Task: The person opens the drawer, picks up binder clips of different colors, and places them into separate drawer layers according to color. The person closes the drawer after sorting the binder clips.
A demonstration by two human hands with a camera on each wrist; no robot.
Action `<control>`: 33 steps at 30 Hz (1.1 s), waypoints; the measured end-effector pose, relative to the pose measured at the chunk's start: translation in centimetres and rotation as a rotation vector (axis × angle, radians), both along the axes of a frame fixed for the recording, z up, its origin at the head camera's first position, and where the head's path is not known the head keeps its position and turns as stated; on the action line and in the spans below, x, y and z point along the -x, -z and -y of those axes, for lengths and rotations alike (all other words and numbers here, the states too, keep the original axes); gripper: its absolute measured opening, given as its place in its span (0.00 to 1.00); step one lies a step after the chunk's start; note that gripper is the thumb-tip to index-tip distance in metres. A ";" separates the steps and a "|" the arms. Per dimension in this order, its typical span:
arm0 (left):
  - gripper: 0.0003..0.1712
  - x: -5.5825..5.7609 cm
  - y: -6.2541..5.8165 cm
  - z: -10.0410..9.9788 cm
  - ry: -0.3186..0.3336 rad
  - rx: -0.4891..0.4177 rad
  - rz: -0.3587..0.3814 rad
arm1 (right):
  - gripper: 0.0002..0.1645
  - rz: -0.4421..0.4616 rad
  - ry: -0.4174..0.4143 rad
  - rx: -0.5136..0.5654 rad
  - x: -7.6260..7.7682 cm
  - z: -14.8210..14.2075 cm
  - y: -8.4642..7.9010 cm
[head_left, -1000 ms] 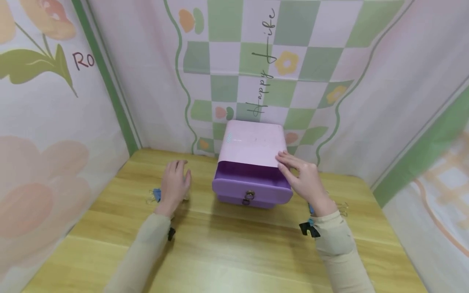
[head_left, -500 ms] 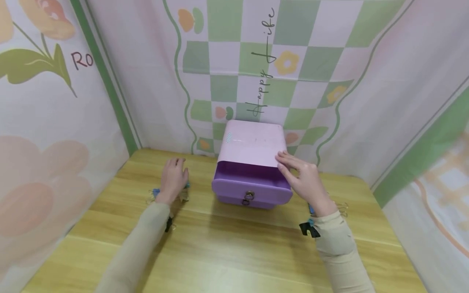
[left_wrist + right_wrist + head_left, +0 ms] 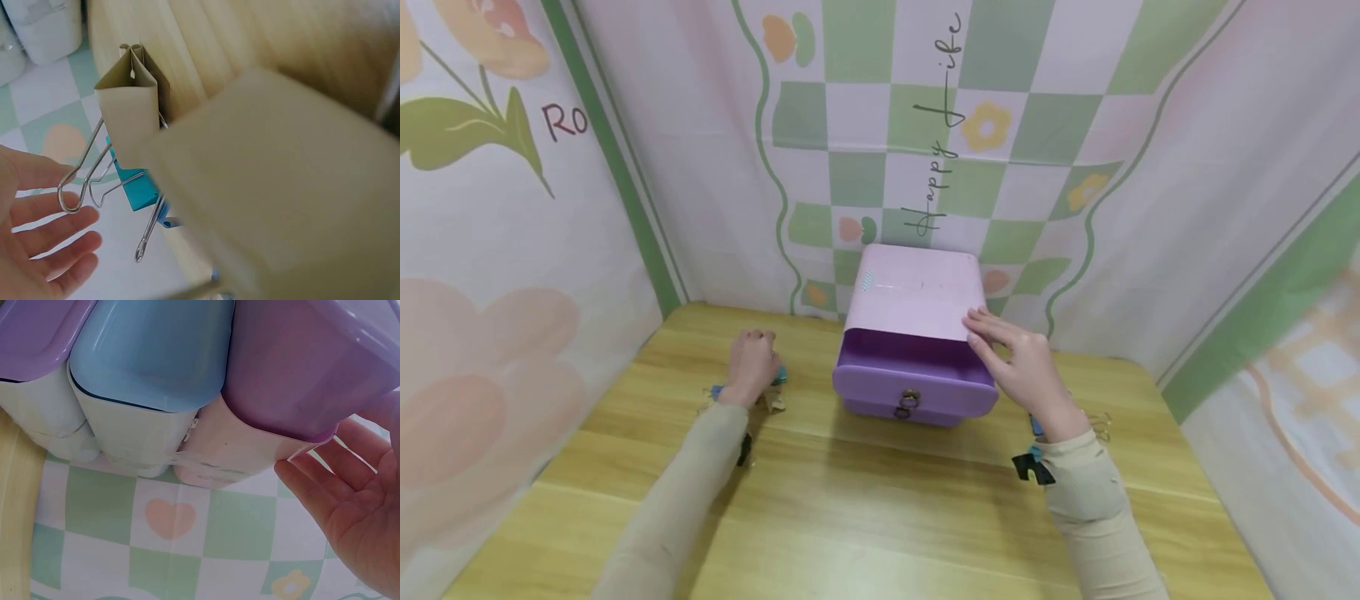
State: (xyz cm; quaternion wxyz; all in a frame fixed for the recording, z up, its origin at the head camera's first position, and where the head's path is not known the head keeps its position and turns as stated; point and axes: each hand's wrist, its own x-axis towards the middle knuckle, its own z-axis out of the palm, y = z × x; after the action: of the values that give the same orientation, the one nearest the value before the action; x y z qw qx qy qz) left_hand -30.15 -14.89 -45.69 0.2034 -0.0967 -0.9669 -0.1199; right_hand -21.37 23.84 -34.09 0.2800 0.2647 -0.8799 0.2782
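In the head view my left hand [image 3: 754, 367] is low over a group of binder clips on the left of the table. In the left wrist view its fingers are spread and gently bent, the fingertips overlapping the wire handle of a khaki binder clip [image 3: 130, 119]. A teal binder clip [image 3: 139, 190] lies against that one. My right hand [image 3: 1026, 371] rests its fairly straight fingers on the right front edge of the pink drawer box [image 3: 917, 292]. The box's purple top drawer [image 3: 880, 385] is pulled partly out, a ring pull on its front.
More binder clips lie by the right forearm, a black binder clip [image 3: 1033, 468] among them. Below the top drawer, the right wrist view shows a blue drawer [image 3: 150, 356] and another purple drawer [image 3: 37, 337]. Patterned cloth [image 3: 857, 117] hangs behind the wooden table [image 3: 850, 517].
My left hand has shifted slightly left, its fingers now more bent, uncovering teal and khaki clips beside it. My right hand and the drawer stay in place.
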 end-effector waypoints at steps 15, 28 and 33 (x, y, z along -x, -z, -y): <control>0.12 0.3 -0.4 0.6 -0.027 0.006 0.215 | 0.19 0.032 0.021 -0.004 -0.2 0.0 0.0; 0.08 0.6 -1.4 0.6 -0.033 0.017 0.332 | 0.19 0.021 -0.005 0.001 -0.1 -0.1 0.0; 0.08 0.6 -1.9 0.5 -0.019 0.033 0.335 | 0.19 0.023 -0.001 0.001 -0.2 -0.1 -0.1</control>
State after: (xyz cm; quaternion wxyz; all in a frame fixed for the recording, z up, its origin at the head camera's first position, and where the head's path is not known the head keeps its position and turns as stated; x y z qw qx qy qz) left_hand -30.78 -15.44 -43.78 0.0390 -0.0697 -0.9899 -0.1168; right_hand -21.20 23.94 -34.04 0.2699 0.2617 -0.8827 0.2820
